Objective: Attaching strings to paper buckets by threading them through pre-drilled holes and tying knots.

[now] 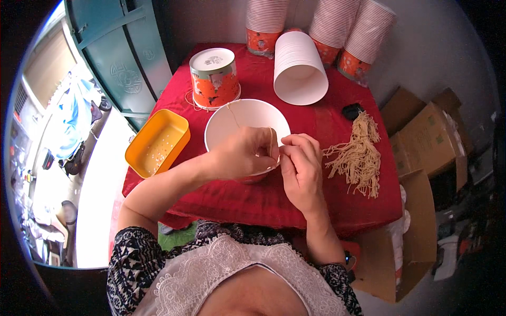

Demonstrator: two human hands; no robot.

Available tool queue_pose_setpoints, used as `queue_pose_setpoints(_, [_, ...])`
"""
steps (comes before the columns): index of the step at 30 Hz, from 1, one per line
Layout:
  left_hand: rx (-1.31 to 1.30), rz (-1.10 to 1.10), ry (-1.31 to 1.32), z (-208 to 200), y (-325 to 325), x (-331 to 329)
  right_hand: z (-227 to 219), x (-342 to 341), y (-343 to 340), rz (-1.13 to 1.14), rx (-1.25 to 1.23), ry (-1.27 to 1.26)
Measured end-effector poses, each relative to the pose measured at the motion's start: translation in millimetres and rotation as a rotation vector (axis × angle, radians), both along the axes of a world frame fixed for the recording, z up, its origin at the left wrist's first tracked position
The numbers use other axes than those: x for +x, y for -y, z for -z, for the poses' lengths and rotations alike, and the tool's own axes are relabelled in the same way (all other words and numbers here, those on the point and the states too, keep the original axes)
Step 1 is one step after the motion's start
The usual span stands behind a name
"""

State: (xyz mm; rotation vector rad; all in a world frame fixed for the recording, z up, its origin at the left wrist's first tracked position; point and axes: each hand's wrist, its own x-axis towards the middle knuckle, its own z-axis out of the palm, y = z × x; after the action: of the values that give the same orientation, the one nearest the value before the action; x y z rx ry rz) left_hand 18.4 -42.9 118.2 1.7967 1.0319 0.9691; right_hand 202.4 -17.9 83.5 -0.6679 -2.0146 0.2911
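A white paper bucket [247, 113] stands mouth up in front of me. My left hand [245, 152] reaches over its near rim, fingers curled in on a thin beige cord [272, 138]. The cord loops over those fingers, and another stretch of it hangs over the bucket's far rim. At the right side of the rim, my right hand [303, 171] is closed, thumb and fingertips pinching the edge close to the left fingertips. The exact pinch point is partly hidden by the fingers.
A yellow tray [182, 138] with small white bits lies left. Behind are an upturned orange-printed bucket [215, 79], a lying stack of white buckets [300, 66] and upright stacks [332, 23]. Right are a beige cord bundle [363, 152], a black object [352, 110] and cardboard boxes [429, 139].
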Motion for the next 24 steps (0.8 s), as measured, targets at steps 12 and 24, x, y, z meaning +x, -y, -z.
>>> queue_pose_setpoints(12, [0.409,-0.108,-0.375,-10,20,12,-11,4,3,0.110,-0.542,-0.195])
queue_pose_setpoints(24, [0.776,0.020,-0.597,-5,15,12,5,-8,-43,-0.075,-0.713,-0.067])
